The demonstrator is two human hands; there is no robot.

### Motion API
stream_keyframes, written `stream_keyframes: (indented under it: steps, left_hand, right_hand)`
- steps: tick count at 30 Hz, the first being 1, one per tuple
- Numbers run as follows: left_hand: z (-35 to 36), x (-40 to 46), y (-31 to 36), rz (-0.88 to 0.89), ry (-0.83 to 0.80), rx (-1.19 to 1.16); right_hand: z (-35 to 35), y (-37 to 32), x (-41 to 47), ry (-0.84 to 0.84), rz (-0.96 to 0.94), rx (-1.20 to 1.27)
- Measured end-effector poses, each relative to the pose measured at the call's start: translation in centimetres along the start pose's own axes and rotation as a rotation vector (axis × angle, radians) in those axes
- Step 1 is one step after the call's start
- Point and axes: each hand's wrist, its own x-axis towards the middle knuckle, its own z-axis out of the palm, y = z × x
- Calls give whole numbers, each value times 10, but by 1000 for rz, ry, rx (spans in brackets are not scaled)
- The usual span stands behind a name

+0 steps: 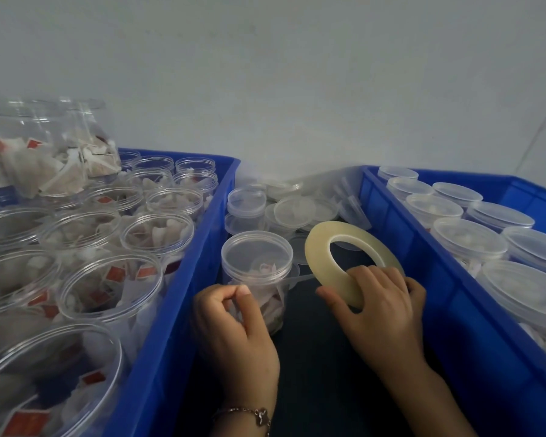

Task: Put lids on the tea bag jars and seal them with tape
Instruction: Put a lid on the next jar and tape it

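A clear jar of tea bags (255,272) with its lid on stands on the dark surface between two blue crates. My left hand (234,326) is in front of the jar, thumb and forefinger pinched together against its side; whether they hold a tape end I cannot tell. My right hand (382,307) grips a thin yellowish tape roll (331,247), tilted up to the right of the jar. A strip of clear tape (300,279) runs from the roll to the jar.
The blue crate on the left (183,294) holds several open jars of tea bags. The blue crate on the right (448,294) holds several lidded jars. Loose clear lids (293,209) lie piled behind the jar, against the wall.
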Motion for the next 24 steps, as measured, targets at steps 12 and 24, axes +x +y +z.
stream_keyframes:
  steps: [12,24]
  left_hand:
    - [8,1,-7,-414,27,-253]
    - [10,-1,-12,-252,-359,82]
  right_hand:
    - [3,-2,-6,19,-3,12]
    - [1,-7,-5,-66,13,-8]
